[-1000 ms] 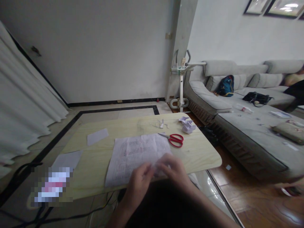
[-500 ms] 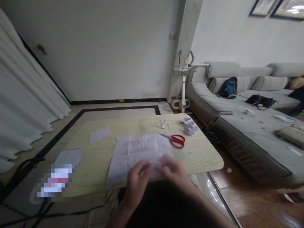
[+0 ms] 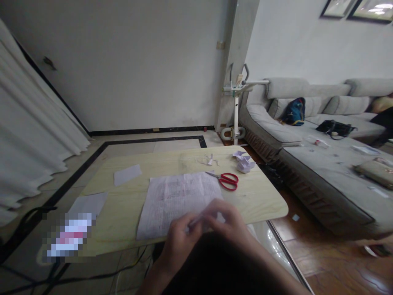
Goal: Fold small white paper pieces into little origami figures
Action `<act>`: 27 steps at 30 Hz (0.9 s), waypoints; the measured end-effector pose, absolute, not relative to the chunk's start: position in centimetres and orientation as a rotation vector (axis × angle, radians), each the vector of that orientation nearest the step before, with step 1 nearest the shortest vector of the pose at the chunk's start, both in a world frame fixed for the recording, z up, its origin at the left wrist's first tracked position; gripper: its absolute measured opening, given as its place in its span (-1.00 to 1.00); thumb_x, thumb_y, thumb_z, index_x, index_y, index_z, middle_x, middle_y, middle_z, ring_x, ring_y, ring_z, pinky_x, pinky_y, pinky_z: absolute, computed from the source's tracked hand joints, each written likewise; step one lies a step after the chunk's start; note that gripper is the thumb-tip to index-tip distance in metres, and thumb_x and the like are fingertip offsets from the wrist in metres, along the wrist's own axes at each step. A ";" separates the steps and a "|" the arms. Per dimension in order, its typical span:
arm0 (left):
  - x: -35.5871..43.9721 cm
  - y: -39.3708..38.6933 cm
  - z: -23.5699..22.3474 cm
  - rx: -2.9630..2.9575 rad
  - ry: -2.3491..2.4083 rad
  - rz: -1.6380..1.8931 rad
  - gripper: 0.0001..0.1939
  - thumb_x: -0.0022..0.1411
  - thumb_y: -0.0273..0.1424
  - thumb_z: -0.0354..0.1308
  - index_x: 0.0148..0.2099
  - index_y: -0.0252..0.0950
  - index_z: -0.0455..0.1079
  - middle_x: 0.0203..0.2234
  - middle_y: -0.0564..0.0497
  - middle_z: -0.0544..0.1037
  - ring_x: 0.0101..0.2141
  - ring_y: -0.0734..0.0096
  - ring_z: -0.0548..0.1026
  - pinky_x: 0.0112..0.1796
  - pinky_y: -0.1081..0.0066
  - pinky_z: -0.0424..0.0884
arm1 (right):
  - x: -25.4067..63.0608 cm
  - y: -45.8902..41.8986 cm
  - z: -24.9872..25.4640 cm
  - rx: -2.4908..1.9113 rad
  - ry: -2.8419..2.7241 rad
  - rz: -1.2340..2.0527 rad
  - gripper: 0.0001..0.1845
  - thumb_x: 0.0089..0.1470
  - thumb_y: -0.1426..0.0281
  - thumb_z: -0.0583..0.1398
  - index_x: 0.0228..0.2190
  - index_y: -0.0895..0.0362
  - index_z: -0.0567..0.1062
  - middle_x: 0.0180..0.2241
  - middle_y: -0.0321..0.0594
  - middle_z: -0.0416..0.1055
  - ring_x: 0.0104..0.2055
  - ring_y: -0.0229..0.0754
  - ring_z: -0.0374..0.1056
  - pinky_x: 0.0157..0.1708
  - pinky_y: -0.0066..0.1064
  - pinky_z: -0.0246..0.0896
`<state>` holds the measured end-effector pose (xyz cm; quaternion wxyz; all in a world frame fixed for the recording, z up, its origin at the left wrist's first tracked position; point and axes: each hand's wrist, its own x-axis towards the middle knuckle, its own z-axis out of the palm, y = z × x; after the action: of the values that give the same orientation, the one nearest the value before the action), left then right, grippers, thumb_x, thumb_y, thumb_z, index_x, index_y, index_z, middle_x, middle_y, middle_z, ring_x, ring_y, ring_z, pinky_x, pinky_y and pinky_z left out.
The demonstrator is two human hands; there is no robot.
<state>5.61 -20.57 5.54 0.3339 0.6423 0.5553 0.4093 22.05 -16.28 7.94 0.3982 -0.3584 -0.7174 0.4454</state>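
Note:
Close together over the near edge of the table, both hands have bent fingers pinched on a small piece of white paper (image 3: pixel 220 217). My left hand (image 3: pixel 183 232) grips its left side, and my right hand (image 3: pixel 227 218) curls over the right side. Most of the paper is hidden by the fingers, so its shape is unclear. Beneath and beyond the hands lies a large printed sheet (image 3: pixel 175 200) with fold creases. A pair of scissors (image 3: pixel 227 180) with red handles rests at its upper right corner, blades pointing left.
Folded white paper pieces (image 3: pixel 245 164) sit at the table's (image 3: pixel 264 200) far right, near thin paper scraps (image 3: pixel 210 159). Two blank papers, one a small sheet (image 3: pixel 127 175), lie on the left, beside a blurred-out object (image 3: pixel 72 235). A grey sofa (image 3: pixel 325 176) stands to the right.
My hands have drawn closer together, the right one moving left and its fingers curling over the paper. The paper is now more covered. The view has shifted slightly.

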 end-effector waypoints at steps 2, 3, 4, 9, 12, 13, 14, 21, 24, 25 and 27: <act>5.7 -20.5 5.4 1.633 1.473 1.072 -0.79 0.25 -0.34 0.06 -0.33 -0.30 0.49 -0.52 0.06 0.53 -0.45 0.40 0.45 -0.44 0.52 0.34 | 22.0 -16.1 7.9 -0.938 -1.794 1.145 -0.92 0.02 0.48 0.25 -0.49 0.17 0.54 -0.47 -0.25 0.45 -0.39 -0.22 0.34 -0.36 -0.43 0.21; 5.7 -20.4 5.3 1.600 1.479 1.070 -0.79 0.24 -0.32 0.08 -0.32 -0.30 0.49 -0.51 0.06 0.53 -0.45 0.40 0.45 -0.43 0.51 0.34 | 22.0 -16.1 7.9 -0.956 -1.777 1.158 -0.91 0.02 0.47 0.25 -0.51 0.17 0.54 -0.48 -0.25 0.44 -0.41 -0.22 0.33 -0.38 -0.43 0.21; 5.8 -20.4 5.3 1.562 1.482 1.069 -0.79 0.23 -0.30 0.10 -0.32 -0.31 0.49 -0.51 0.05 0.53 -0.45 0.39 0.45 -0.43 0.51 0.35 | 22.0 -16.1 7.8 -0.978 -1.752 1.178 -0.90 0.02 0.45 0.25 -0.51 0.18 0.53 -0.50 -0.25 0.44 -0.42 -0.22 0.33 -0.39 -0.42 0.20; 6.0 -20.4 5.1 1.330 1.397 1.045 -0.73 0.20 -0.20 0.16 -0.21 -0.32 0.44 -0.45 0.01 0.55 -0.41 0.35 0.50 -0.42 0.47 0.40 | 21.8 -16.1 7.6 -1.026 -1.588 1.348 -0.83 0.05 0.35 0.22 -0.50 0.19 0.47 -0.52 -0.25 0.44 -0.44 -0.21 0.35 -0.41 -0.41 0.22; 6.0 -20.4 5.2 1.300 1.335 1.052 -0.74 0.23 -0.20 0.14 -0.25 -0.32 0.44 -0.46 0.01 0.55 -0.40 0.35 0.52 -0.40 0.47 0.41 | 21.8 -16.0 7.5 -1.035 -1.614 1.376 -0.84 0.05 0.34 0.23 -0.45 0.20 0.49 -0.49 -0.24 0.46 -0.42 -0.20 0.37 -0.39 -0.40 0.24; 5.9 -20.4 5.1 1.300 1.321 1.055 -0.74 0.23 -0.19 0.14 -0.25 -0.32 0.44 -0.46 0.01 0.55 -0.40 0.35 0.52 -0.40 0.47 0.42 | 21.9 -16.0 7.6 -1.046 -1.639 1.366 -0.84 0.04 0.34 0.23 -0.45 0.20 0.50 -0.49 -0.24 0.46 -0.42 -0.19 0.37 -0.39 -0.40 0.23; 5.9 -20.4 5.1 1.294 1.308 1.060 -0.73 0.23 -0.19 0.14 -0.23 -0.31 0.43 -0.45 0.01 0.56 -0.40 0.35 0.53 -0.39 0.47 0.42 | 21.9 -15.9 7.6 -1.058 -1.664 1.349 -0.84 0.04 0.34 0.23 -0.45 0.20 0.50 -0.49 -0.24 0.46 -0.42 -0.19 0.36 -0.39 -0.40 0.22; 5.5 -20.4 4.6 1.229 1.282 1.030 -0.51 0.22 -0.18 0.15 0.13 -0.29 0.26 -0.30 -0.05 0.60 -0.42 0.34 0.55 -0.40 0.41 0.45 | 22.0 -16.0 7.4 -1.044 -1.771 1.272 -0.90 0.02 0.40 0.23 -0.47 0.19 0.50 -0.50 -0.28 0.42 -0.44 -0.25 0.30 -0.42 -0.45 0.18; 5.3 -20.4 4.9 1.269 1.321 0.998 -0.51 0.23 -0.18 0.15 0.13 -0.28 0.27 -0.49 0.05 0.55 -0.49 0.39 0.51 -0.46 0.46 0.41 | 22.2 -16.1 7.2 -1.045 -1.806 1.278 -0.91 0.02 0.40 0.24 -0.43 0.18 0.51 -0.48 -0.29 0.43 -0.42 -0.25 0.29 -0.41 -0.46 0.18; 5.2 -20.4 5.1 1.280 1.334 1.000 -0.51 0.22 -0.18 0.15 0.14 -0.27 0.28 -0.52 0.08 0.53 -0.50 0.40 0.50 -0.47 0.47 0.39 | 22.2 -16.1 7.1 -1.046 -1.807 1.286 -0.91 0.02 0.40 0.24 -0.43 0.18 0.51 -0.48 -0.29 0.43 -0.42 -0.25 0.28 -0.41 -0.46 0.17; 5.2 -20.4 5.2 1.279 1.354 1.017 -0.50 0.20 -0.19 0.17 0.15 -0.26 0.27 -0.58 0.13 0.48 -0.53 0.42 0.49 -0.48 0.49 0.38 | 22.2 -16.0 6.9 -1.043 -1.773 1.311 -0.91 0.01 0.39 0.23 -0.45 0.18 0.49 -0.50 -0.30 0.41 -0.44 -0.26 0.28 -0.42 -0.46 0.17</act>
<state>5.25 -20.38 5.21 0.4878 0.5261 0.5571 0.4183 22.18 -15.98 6.89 0.3441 -0.4014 -0.6826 0.5045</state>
